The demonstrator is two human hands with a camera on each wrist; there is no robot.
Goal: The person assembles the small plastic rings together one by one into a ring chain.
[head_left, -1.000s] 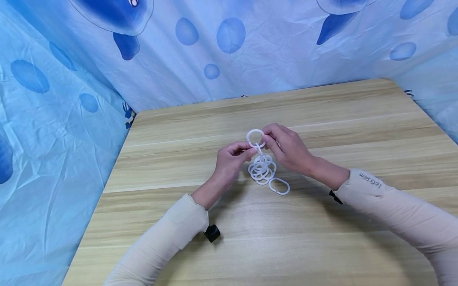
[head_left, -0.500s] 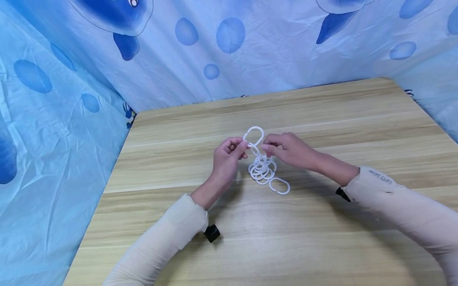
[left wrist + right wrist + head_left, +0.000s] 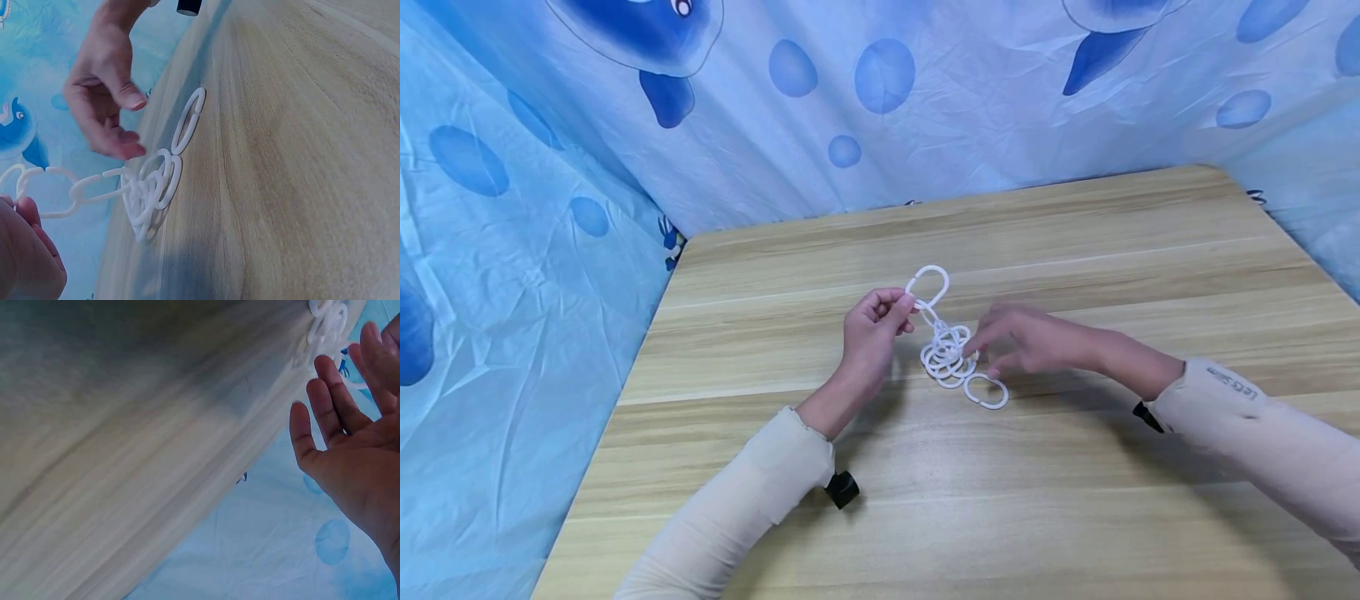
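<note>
Hanging all round the far and 9 o'clock sides: a blue curtain [image 3: 535, 250] printed with darker blue blobs, wrinkled and falling below the edge. Filling the middle of the head view: a light wooden table [image 3: 1075, 500], grain running across. Reaching in from 7 o'clock and from 4 o'clock: two forearms in pale beige sleeves [image 3: 752, 492], a small black fitting showing under each wrist. Hovering just off centre at 9 o'clock: the left hand [image 3: 871, 333], its fingers [image 3: 898, 304] curling in and pinching the top link of a chain of white rings [image 3: 947, 354], lifting that link clear of the wood so the upper rings are standing up toward 12 o'clock. Lying at the very centre of the table: the bulk of that chain, bunched in a loose heap, with one oval ring [image 3: 987, 390] trailing flat toward 5 o'clock. Coming in beside the heap at 3 o'clock: the right hand [image 3: 1033, 342], fingers [image 3: 981, 343] spreading fairly wide and relaxed, gripping nothing, tips just beside the heap; touching or not, cannot tell. Showing in the right wrist view: the same open palm [image 3: 356, 462], fingers straight and apart.
</note>
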